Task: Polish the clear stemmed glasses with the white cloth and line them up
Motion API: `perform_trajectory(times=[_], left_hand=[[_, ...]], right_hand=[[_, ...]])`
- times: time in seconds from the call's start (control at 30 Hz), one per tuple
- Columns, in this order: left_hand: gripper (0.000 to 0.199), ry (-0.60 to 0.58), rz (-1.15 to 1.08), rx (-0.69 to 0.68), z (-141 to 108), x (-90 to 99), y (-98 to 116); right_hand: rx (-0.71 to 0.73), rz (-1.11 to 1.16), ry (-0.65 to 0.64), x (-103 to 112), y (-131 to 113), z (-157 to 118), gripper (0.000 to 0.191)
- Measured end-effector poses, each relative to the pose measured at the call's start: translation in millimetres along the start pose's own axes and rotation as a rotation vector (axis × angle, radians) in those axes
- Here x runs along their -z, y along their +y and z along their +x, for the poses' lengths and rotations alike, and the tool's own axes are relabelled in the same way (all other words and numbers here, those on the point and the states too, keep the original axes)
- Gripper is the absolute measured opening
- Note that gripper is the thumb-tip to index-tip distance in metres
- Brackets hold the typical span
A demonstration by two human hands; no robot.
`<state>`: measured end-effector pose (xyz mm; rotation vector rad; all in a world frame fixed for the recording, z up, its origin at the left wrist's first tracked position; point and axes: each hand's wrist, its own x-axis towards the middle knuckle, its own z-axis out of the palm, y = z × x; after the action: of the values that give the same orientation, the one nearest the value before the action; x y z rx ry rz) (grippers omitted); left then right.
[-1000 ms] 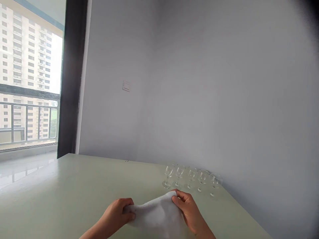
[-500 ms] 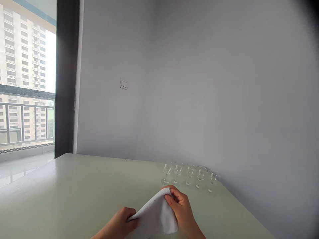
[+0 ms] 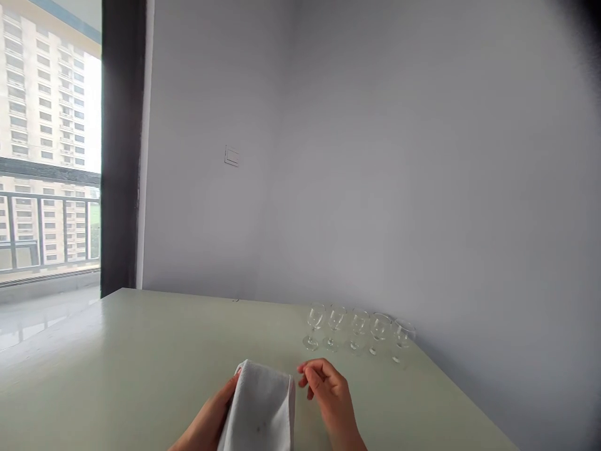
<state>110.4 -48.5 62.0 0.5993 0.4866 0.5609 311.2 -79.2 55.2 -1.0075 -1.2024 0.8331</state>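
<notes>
A white cloth (image 3: 263, 401) hangs folded over my left hand (image 3: 216, 410), which grips it from the left side; most of the fingers are hidden behind the fabric. My right hand (image 3: 328, 394) is just right of the cloth, apart from it, with the fingers loosely bent and holding nothing. Beyond the hands, several clear stemmed glasses (image 3: 359, 322) stand upright in a row toward the table's back right edge.
The pale green table (image 3: 141, 363) reaches back to a grey wall (image 3: 352, 156) with a light switch (image 3: 231, 156). At the left, a dark frame (image 3: 122, 156) borders an opening onto a balcony railing (image 3: 51, 228).
My right hand has let go of the cloth and drawn slightly apart. The cloth, stretched between both hands before, is now draped over my left hand. The glasses have not moved.
</notes>
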Motion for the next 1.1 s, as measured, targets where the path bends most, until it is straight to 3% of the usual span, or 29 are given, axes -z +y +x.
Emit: perform_trajectory(times=[0.07,0.17,0.27,0.37,0.47,0.6,0.67,0.77,0.83,0.93,1.0,1.07,1.1], left_hand=[[0.055,-0.014,0.005,0.018,-2,-5.2,-3],[0.052,0.047,0.072,-0.018,-1,-7.1,-5],[0.051,0.152,0.151,-0.066,3,-2.0,-4],[0.061,0.256,0.117,-0.154,6,6.5,-2],[0.066,0.259,0.116,-0.247,10,15.3,-3],[0.025,0.117,0.068,-0.259,25,25.0,-11],[0.021,0.153,0.095,-0.299,34,31.2,-15],[0.018,0.402,0.368,-0.386,38,43.2,-11],[0.015,0.552,0.518,-0.456,33,50.2,-2],[0.02,0.688,0.907,-0.728,22,54.2,7],[0.026,0.629,1.408,-0.892,21,53.6,-1],[0.033,0.394,1.89,-0.929,30,54.1,-20],[0.03,0.292,2.003,-0.929,36,55.4,-32]], right_hand=[[-0.033,0.025,-0.007,5,2,4,0.035],[-0.194,0.204,-0.248,2,-5,-2,0.041],[-0.293,0.308,-0.353,-8,-16,-11,0.032],[-0.304,0.35,-0.351,-15,-17,-13,0.029],[-0.3,0.325,-0.323,-18,-6,-9,0.019],[-0.267,0.359,-0.255,-20,17,-5,0.015],[-0.268,0.384,-0.227,-19,30,-2,0.016],[-0.305,0.174,-0.161,-15,50,1,0.01],[-0.204,-0.13,-0.086,-9,60,2,0.007],[-0.039,-0.462,0.017,0,65,4,0.019],[-0.062,-0.494,0.073,6,65,6,0.019],[-0.122,-0.47,0.109,12,68,8,0.017],[-0.148,-0.459,0.113,15,71,10,0.017]])
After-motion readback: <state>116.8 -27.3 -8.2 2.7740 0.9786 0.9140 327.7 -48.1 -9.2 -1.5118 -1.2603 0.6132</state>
